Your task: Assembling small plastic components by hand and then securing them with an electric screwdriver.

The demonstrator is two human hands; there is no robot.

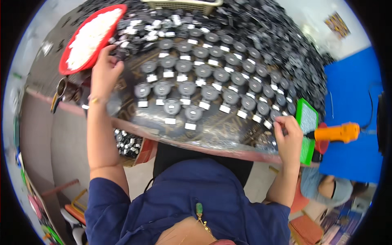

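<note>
Left hand [104,69] rests at the near rim of the red bowl [90,36] of white pieces, far left — grip unclear. Right hand [288,136] pinches narrowly at the nearest black part [274,115], right end of the rows on the worktop [212,134].

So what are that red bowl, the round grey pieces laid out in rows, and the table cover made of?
The red bowl looks like smooth moulded plastic, going by its even colour and thin rim. The round grey pieces seem matte plastic, dull and uniform, each with a white tab. The table cover is probably glossy plastic sheeting: it shines and wrinkles over a pattern.
</note>
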